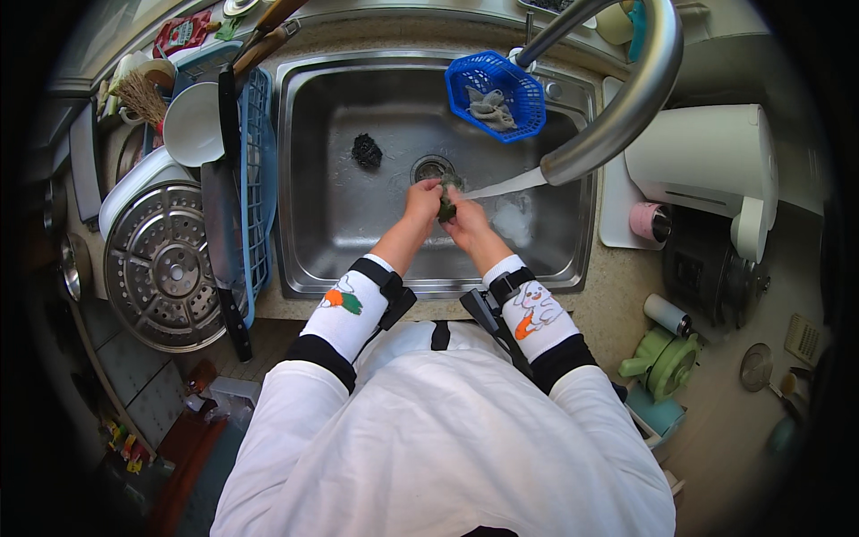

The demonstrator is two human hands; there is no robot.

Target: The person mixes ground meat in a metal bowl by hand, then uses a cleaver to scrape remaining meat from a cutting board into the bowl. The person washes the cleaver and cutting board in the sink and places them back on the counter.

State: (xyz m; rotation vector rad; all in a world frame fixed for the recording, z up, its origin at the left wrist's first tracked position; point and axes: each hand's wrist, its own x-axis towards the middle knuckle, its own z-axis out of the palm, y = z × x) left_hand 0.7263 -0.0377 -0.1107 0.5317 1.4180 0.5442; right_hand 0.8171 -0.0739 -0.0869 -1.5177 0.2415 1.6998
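Over the drain of a stainless steel sink, my left hand and my right hand both hold a small dark green item, too blurred to name. Water from the curved metal faucet runs onto it and my right fingers. A dark clump, perhaps a scouring pad, lies on the sink floor left of the drain. Beside the faucet's base, a blue plastic basket contains a greyish mesh cloth.
Left of the sink stands a blue dish rack with a cleaver, a white bowl and a round perforated steamer plate. To the right are a white appliance, a pink cup and a green pot.
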